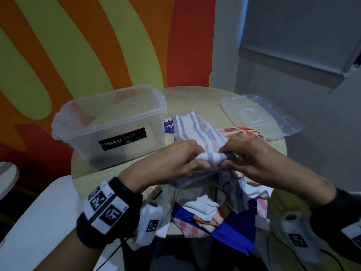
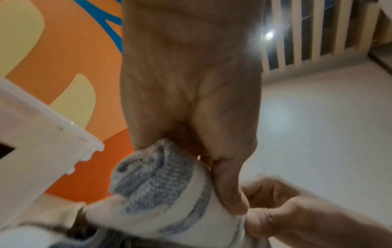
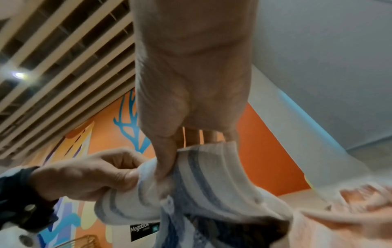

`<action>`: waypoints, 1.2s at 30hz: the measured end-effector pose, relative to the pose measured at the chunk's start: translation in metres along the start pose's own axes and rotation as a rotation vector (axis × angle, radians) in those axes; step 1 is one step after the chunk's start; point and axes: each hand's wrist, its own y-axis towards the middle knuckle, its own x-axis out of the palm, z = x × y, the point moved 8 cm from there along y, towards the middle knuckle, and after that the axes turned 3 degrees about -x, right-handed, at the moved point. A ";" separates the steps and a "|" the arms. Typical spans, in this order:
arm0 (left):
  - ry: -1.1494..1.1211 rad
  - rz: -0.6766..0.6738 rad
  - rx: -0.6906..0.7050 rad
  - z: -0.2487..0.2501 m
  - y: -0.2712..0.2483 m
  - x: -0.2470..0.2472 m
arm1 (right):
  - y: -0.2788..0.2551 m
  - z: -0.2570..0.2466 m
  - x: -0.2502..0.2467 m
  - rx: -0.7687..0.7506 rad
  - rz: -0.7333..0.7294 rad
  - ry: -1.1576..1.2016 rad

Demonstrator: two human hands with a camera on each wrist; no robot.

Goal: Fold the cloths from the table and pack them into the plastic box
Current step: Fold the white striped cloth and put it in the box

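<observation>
Your left hand (image 1: 175, 159) and right hand (image 1: 252, 153) both gripped the same grey-striped white cloth (image 1: 197, 130), held just above the near half of the round table (image 1: 195, 98). Fingers and thumbs of both hands were curled round a rolled edge of it, the 2 hands almost touching. The far part of the cloth lay on the table toward the back; the near part hung below your hands.

The head view alone showed the layout. The clear plastic box (image 1: 109, 122) stood to the left of the cloth, open, with a black label on its front wall. Its lid (image 1: 259, 116) lay flat at the table's far right. An orange and white cloth (image 1: 242, 131) lay between the lid and your right hand. Under your hands, at the near edge, sat a heap of further cloths (image 1: 207, 210) in white, orange check and blue.

The left wrist view showed what the head view hid: your left thumb (image 2: 229, 189) pressed against the roll, and the cloth bunched into your palm. The box rim (image 2: 63, 134) appeared just beside it.

The right wrist view showed your right thumb (image 3: 165, 161) tucked into a fold of the cloth, fingers behind it. I could not tell from any view how many layers the roll held.
</observation>
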 end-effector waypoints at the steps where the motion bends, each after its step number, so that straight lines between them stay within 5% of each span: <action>1: -0.010 -0.022 0.004 0.004 -0.004 0.002 | -0.003 0.001 0.003 0.032 -0.050 0.044; 5: -0.071 -0.124 -0.116 -0.012 -0.009 0.043 | -0.019 0.016 0.051 0.201 -0.269 0.209; 12: -0.111 -0.193 -0.269 -0.043 0.001 0.078 | -0.017 0.049 0.093 0.327 -0.299 0.351; 20: -0.011 -0.060 -0.384 -0.058 0.007 0.063 | -0.016 0.066 0.102 0.408 -0.293 0.531; 23: 0.143 -0.023 -0.379 -0.052 0.005 0.049 | -0.015 0.070 0.104 0.427 -0.293 0.578; 26: 0.213 0.045 -0.231 -0.031 0.003 0.034 | -0.013 0.074 0.105 0.440 -0.299 0.606; 31: 0.176 -0.053 -0.151 -0.031 0.005 0.050 | -0.012 0.075 0.103 0.475 -0.297 0.660; 36: 0.002 0.014 -0.230 -0.062 0.017 0.052 | -0.004 0.069 0.072 0.381 -0.143 0.272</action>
